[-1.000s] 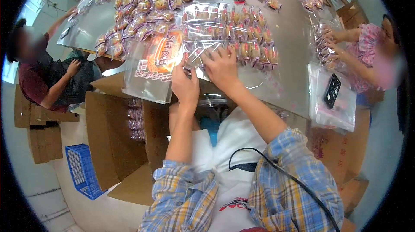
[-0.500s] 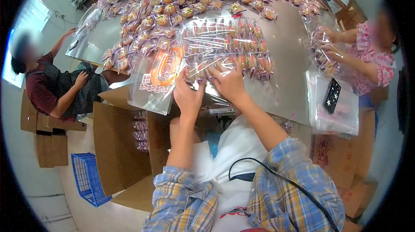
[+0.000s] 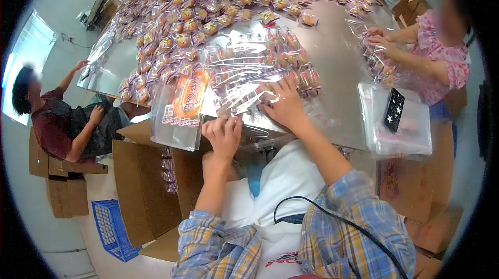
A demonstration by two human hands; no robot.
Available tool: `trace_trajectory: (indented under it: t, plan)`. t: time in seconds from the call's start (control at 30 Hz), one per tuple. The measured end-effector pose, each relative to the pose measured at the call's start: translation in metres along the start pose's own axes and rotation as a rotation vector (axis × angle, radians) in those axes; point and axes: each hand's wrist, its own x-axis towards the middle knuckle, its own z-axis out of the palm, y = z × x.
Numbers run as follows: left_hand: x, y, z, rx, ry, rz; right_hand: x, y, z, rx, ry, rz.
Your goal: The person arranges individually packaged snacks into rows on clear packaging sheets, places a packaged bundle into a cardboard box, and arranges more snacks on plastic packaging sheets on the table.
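A large clear plastic bag lies on the metal table, with rows of small wrapped cakes in or under its film; glare hides which. My left hand is at the bag's near edge by the table rim, its fingers curled and pinching the film. My right hand rests on the near rows, fingers spread over the film and thumb pointing inward. Left of the rows lies a stack of flat printed bags with an orange design.
Loose wrapped cakes heap across the far table. Cardboard boxes and a blue crate stand below left. At right, a black phone with stars lies on clear bags. Co-workers sit left and right; another is at the far right.
My left hand has moved down toward the table edge, drawing the bag film nearer. My right hand has shifted slightly right and down. The view has tilted a little.
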Motion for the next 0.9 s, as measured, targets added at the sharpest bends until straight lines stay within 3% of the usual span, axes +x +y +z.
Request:
trace_trajectory:
  t: [0.07,0.13,0.2,0.23,0.37,0.5,0.63,0.73,0.77,0.8,0.87,0.9]
  plan:
    - [-0.007,-0.003,0.0,-0.092,0.032,0.106,0.001,-0.003,0.001,-0.024,0.105,-0.002]
    - [0.021,0.008,-0.017,-0.38,-0.259,0.231,0.002,-0.006,0.007,0.004,0.145,0.015]
    - [0.031,0.024,-0.008,-0.347,-0.393,0.191,0.002,-0.007,0.01,-0.047,0.119,0.019]
    - [0.031,0.032,-0.006,-0.291,-0.482,0.042,0.002,-0.006,0.012,-0.05,0.115,0.022]
    - [0.027,0.039,0.009,-0.036,-0.282,0.208,0.0,-0.006,0.011,-0.107,0.129,0.012]
    - [0.034,0.032,0.02,0.176,-0.371,0.13,0.0,-0.007,0.01,-0.043,0.059,0.028]
    - [0.006,0.036,0.006,-0.008,-0.093,0.201,0.007,-0.018,-0.006,-0.082,0.085,0.029]
    - [0.01,0.048,-0.023,0.03,-0.191,-0.475,0.007,-0.027,-0.009,-0.081,-0.05,0.043]
    - [0.006,0.042,-0.026,0.067,-0.149,-0.511,0.006,-0.028,0.001,-0.017,-0.018,0.002]
    - [0.013,0.042,-0.031,-0.088,-0.144,-0.683,0.011,-0.039,-0.001,-0.079,-0.033,-0.022]
    - [0.015,0.031,-0.035,-0.325,-0.48,-0.942,0.016,-0.056,0.005,-0.026,-0.039,-0.074]
    - [0.012,0.028,-0.031,-0.22,-0.377,-0.643,0.019,-0.059,0.011,-0.018,-0.033,-0.077]
